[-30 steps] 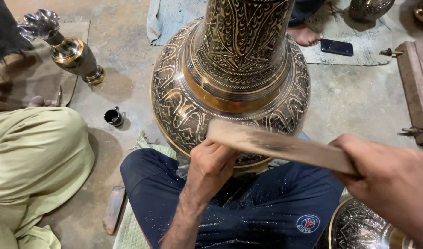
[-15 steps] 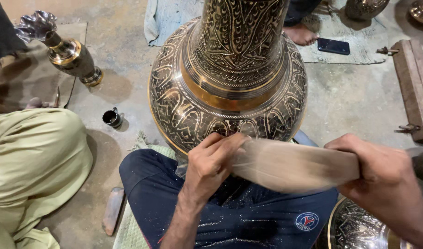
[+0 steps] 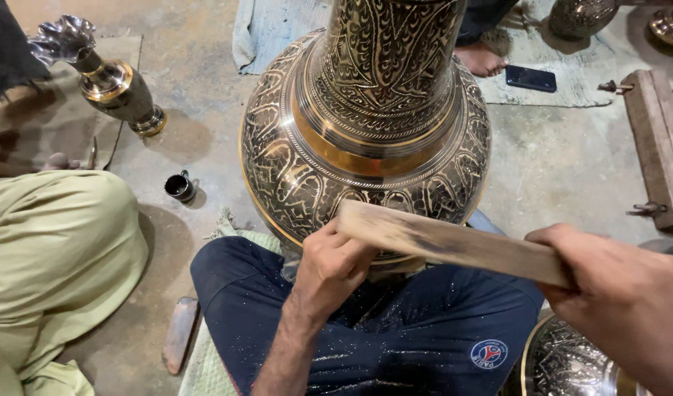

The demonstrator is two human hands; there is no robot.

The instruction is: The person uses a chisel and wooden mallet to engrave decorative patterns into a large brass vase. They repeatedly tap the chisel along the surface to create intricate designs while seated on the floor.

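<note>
- At the far left, a person's knee in pale green cloth (image 3: 54, 249) fills the floor; beside it stands a small dark metal cup (image 3: 179, 186), with bare concrete around it.
- A smaller brass vase with a grey ruffled mouth (image 3: 105, 77) lies tilted near the upper left edge.
- The left hand (image 3: 331, 265) is closed, fingers together, pressed against the lower edge of the large engraved brass vase (image 3: 366, 125), which stands between the knees in dark blue trousers (image 3: 395, 345).
- A flat wooden stick (image 3: 446, 242), blurred, crosses the belly of the vase.
- The right hand (image 3: 622, 301) clamps the right end of the stick, fingers wrapped around it.
- At the right edge lie a wooden board (image 3: 655, 139) and a dark phone (image 3: 531, 78) on a cloth, well apart from the hands.
</note>
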